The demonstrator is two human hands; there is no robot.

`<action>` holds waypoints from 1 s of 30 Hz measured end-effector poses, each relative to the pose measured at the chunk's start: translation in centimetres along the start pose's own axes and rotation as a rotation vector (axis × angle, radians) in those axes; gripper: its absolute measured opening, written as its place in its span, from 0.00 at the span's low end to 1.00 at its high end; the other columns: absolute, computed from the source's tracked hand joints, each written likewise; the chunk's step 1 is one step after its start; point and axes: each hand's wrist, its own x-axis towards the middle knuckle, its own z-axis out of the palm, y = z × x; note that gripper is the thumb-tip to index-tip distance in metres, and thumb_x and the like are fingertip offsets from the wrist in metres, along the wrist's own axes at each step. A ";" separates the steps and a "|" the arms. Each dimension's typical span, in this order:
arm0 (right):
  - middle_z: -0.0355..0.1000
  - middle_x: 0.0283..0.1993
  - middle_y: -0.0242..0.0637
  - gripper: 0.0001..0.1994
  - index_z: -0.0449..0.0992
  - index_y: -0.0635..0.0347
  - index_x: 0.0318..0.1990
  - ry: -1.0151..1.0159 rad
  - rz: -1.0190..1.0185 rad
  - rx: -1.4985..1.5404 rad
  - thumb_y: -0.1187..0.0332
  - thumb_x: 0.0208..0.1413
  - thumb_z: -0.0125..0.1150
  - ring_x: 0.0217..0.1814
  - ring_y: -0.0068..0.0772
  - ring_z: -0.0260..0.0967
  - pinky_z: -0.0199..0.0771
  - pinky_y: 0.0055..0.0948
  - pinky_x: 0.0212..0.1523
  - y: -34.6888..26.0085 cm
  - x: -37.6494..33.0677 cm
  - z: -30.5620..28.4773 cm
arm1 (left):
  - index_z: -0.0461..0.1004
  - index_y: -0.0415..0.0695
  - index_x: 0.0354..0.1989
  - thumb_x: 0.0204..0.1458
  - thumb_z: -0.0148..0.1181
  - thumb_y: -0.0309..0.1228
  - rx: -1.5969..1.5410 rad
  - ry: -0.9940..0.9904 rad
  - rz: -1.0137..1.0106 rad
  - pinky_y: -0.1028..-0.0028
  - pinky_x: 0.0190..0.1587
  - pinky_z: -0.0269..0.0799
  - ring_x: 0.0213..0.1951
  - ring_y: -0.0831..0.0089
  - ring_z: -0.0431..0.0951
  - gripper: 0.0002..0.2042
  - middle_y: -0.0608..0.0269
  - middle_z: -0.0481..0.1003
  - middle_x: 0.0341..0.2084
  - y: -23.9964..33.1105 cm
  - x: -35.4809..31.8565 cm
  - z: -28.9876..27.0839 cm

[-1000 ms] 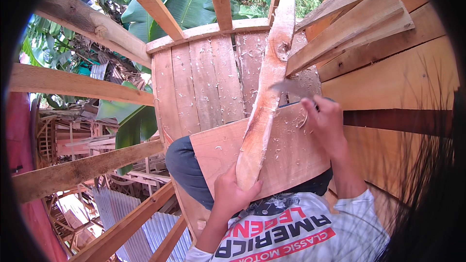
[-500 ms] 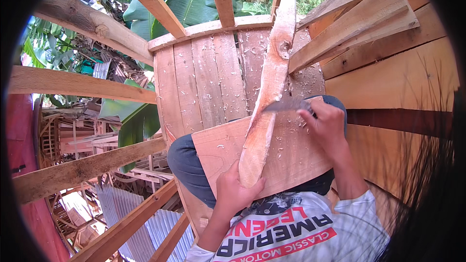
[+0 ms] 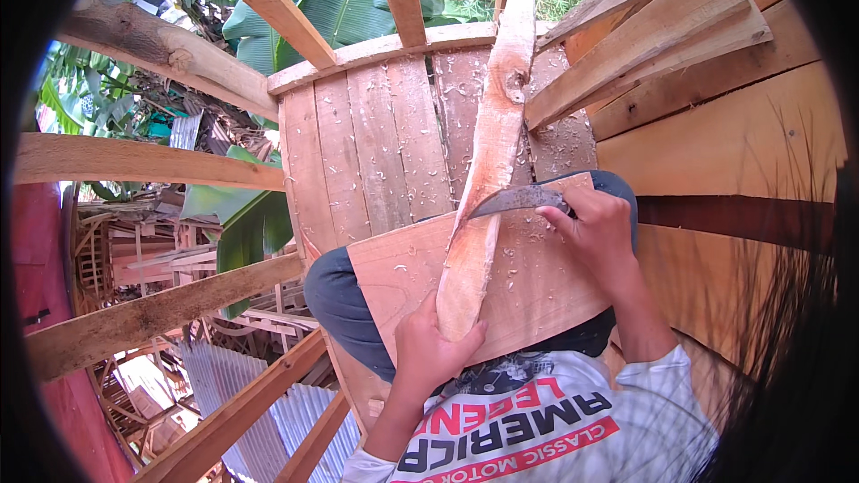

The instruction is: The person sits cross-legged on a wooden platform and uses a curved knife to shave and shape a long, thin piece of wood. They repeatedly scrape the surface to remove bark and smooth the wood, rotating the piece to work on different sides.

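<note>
Left hand (image 3: 429,349) clamped round the near end of a long, pale, rough-hewn wooden stave (image 3: 483,170), slanting far over a flat reddish board (image 3: 537,277) across the lap. Right hand (image 3: 599,233) fisted on a curved grey metal blade (image 3: 514,200), edge against the stave's right side. Curled shavings (image 3: 519,250) scattered about.

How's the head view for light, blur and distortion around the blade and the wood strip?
Head view: soft, even daylight, no glare or hard shadows; the curved grey metal blade in the right hand and the long pale wood strip held by the left hand look sharp; straight beams bow near the rim, and the corners are black.
</note>
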 end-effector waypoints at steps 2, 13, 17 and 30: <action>0.69 0.17 0.42 0.23 0.71 0.57 0.20 -0.044 -0.059 0.020 0.47 0.52 0.63 0.20 0.46 0.71 0.68 0.40 0.20 0.0 -1.0 0.2 | 0.74 0.37 0.48 0.38 0.70 0.39 -0.027 0.022 0.064 0.66 0.37 0.77 0.33 0.57 0.83 0.27 0.49 0.81 0.30 0.0 0.2 0.4; 0.68 0.17 0.40 0.21 0.71 0.56 0.20 0.041 -0.048 -0.074 0.48 0.51 0.65 0.20 0.46 0.70 0.68 0.39 0.20 1.0 1.0 -0.6 | 0.74 0.37 0.47 0.38 0.71 0.39 0.037 0.027 0.067 0.66 0.36 0.77 0.33 0.58 0.83 0.26 0.50 0.81 0.29 0.1 -0.3 0.3; 0.67 0.17 0.42 0.21 0.71 0.56 0.20 -0.068 -0.196 0.042 0.48 0.51 0.65 0.20 0.46 0.70 0.68 0.39 0.20 -1.4 -0.9 0.4 | 0.75 0.38 0.46 0.38 0.71 0.39 0.041 0.038 0.067 0.66 0.36 0.77 0.32 0.58 0.83 0.26 0.50 0.81 0.29 0.4 -0.2 0.2; 0.69 0.17 0.42 0.22 0.72 0.56 0.21 -0.163 -0.122 0.003 0.47 0.54 0.62 0.20 0.44 0.71 0.69 0.40 0.20 -1.6 -0.7 -0.4 | 0.75 0.38 0.46 0.38 0.71 0.40 0.055 0.061 0.101 0.64 0.35 0.77 0.32 0.55 0.83 0.26 0.49 0.80 0.28 0.6 0.3 0.7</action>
